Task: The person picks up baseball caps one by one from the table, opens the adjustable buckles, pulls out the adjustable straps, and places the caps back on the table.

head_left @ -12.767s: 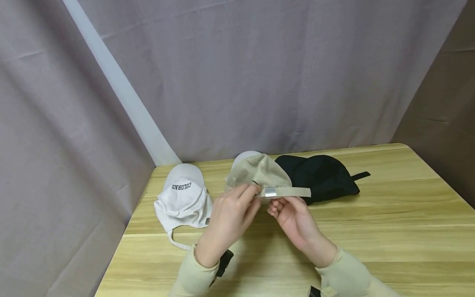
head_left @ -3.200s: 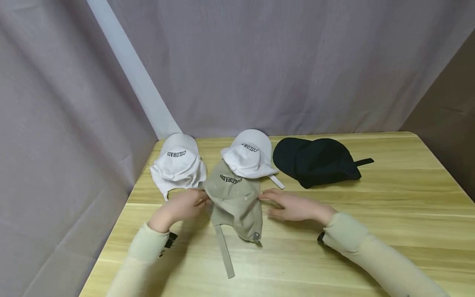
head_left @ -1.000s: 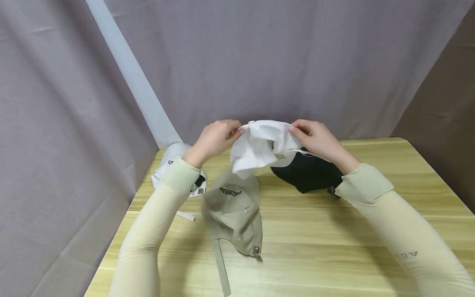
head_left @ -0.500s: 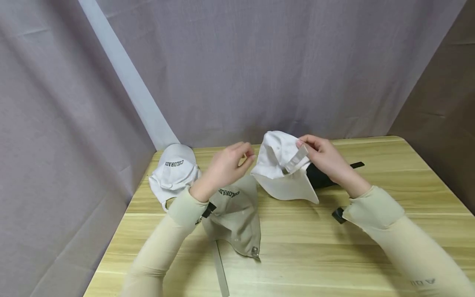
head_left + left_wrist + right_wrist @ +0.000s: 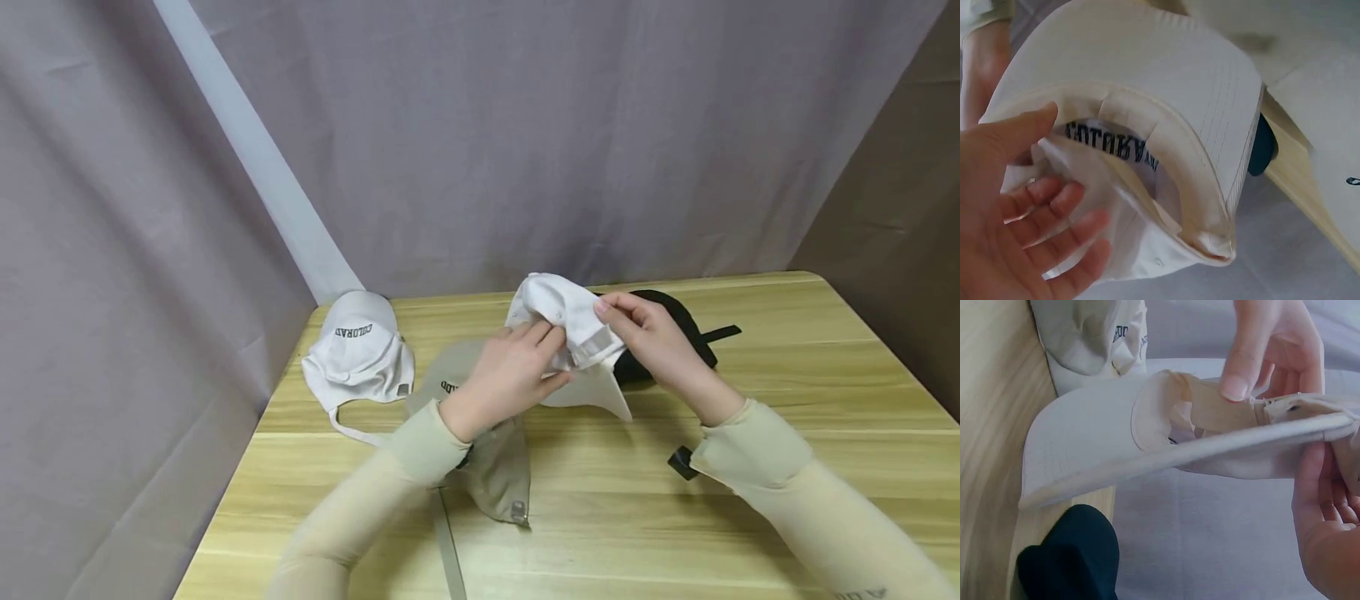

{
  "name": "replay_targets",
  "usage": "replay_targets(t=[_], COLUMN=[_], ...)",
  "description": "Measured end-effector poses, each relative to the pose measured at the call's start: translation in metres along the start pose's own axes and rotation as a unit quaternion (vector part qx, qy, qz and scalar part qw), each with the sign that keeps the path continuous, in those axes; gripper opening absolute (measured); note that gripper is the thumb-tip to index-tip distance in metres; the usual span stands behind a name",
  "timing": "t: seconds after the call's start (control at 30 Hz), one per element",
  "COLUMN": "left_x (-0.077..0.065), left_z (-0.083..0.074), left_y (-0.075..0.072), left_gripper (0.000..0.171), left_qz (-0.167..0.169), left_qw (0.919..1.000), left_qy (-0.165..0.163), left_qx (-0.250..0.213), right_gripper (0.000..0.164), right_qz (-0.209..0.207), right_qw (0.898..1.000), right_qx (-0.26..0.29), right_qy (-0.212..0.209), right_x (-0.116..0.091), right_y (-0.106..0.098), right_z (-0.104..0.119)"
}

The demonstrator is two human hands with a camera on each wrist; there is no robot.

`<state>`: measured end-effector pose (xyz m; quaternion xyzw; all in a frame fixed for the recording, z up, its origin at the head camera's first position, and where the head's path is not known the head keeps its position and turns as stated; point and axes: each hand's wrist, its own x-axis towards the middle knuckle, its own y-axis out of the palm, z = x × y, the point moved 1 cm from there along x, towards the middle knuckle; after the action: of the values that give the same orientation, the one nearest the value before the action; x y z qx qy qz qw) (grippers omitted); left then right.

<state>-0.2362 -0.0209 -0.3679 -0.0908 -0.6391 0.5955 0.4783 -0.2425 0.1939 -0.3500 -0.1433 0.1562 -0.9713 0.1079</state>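
A white baseball cap (image 5: 558,300) is held up above the table, brim down with its inside toward me. My right hand (image 5: 648,329) grips its back edge near the strap. At the cap's opening is my left hand (image 5: 513,367), its fingers loosely bent and its thumb apart from them. The left wrist view shows the left thumb (image 5: 1029,131) over the sweatband, with lettering inside the crown. Beneath the left forearm lies a khaki cap (image 5: 498,467), partly hidden, its strap pointing toward me. A black cap (image 5: 675,321) is behind my right hand.
Another white cap (image 5: 352,342), lettered COLORADO in part, lies at the left with its strap hanging loose. The wooden table (image 5: 675,533) ends at a grey curtain (image 5: 480,150) behind and at the left.
The white cap was picked up from behind the khaki cap and turned over. Over the last half second the left hand has moved right, onto the cap; the right hand keeps its hold.
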Motion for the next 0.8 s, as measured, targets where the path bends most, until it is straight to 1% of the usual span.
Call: replay_targets(t=[0.07, 0.13, 0.2, 0.27, 0.37, 0.47, 0.6, 0.63, 0.73, 0.8], left_x=[0.001, 0.001, 0.001, -0.001, -0.004, -0.006, -0.006, -0.006, -0.007, -0.006], left_z=[-0.004, -0.006, -0.005, -0.003, 0.003, 0.010, 0.022, 0.025, 0.036, 0.041], left_y=[0.004, 0.006, 0.007, 0.006, 0.001, -0.007, -0.023, -0.027, -0.040, -0.048], left_gripper=[0.038, 0.033, 0.027, 0.020, 0.013, 0.009, 0.007, 0.007, 0.007, 0.007], left_qz=[-0.014, -0.019, -0.021, -0.025, -0.042, -0.071, -0.111, -0.119, -0.144, -0.159], left_qw=[0.9994, 0.9989, 0.9989, 0.9992, 0.9990, 0.9974, 0.9936, 0.9926, 0.9889, 0.9860], left_qy=[0.004, 0.007, 0.007, 0.005, 0.002, -0.003, -0.016, -0.019, -0.029, -0.034], left_qx=[0.031, 0.042, 0.040, 0.029, 0.014, 0.016, 0.015, 0.016, 0.022, 0.034], right_gripper=[0.039, 0.039, 0.038, 0.037, 0.036, 0.031, 0.028, 0.028, 0.027, 0.025], right_qz=[0.001, 0.004, 0.004, 0.001, -0.009, -0.018, -0.023, -0.023, -0.012, 0.000], right_qw=[1.000, 0.999, 0.999, 0.999, 1.000, 0.999, 0.999, 1.000, 1.000, 1.000], right_qx=[0.015, 0.032, 0.039, 0.034, 0.023, 0.033, 0.033, 0.017, 0.001, -0.013], right_qy=[0.000, 0.000, -0.002, -0.001, 0.005, 0.002, -0.011, -0.013, -0.014, -0.013], right_x=[-0.001, -0.002, -0.002, -0.003, -0.004, -0.006, -0.009, -0.010, -0.011, -0.011], right_y=[0.000, 0.001, 0.001, 0.000, -0.001, -0.002, -0.003, -0.004, -0.005, -0.004], right_z=[-0.002, -0.004, -0.006, -0.006, -0.005, -0.006, -0.008, -0.008, -0.005, -0.004])
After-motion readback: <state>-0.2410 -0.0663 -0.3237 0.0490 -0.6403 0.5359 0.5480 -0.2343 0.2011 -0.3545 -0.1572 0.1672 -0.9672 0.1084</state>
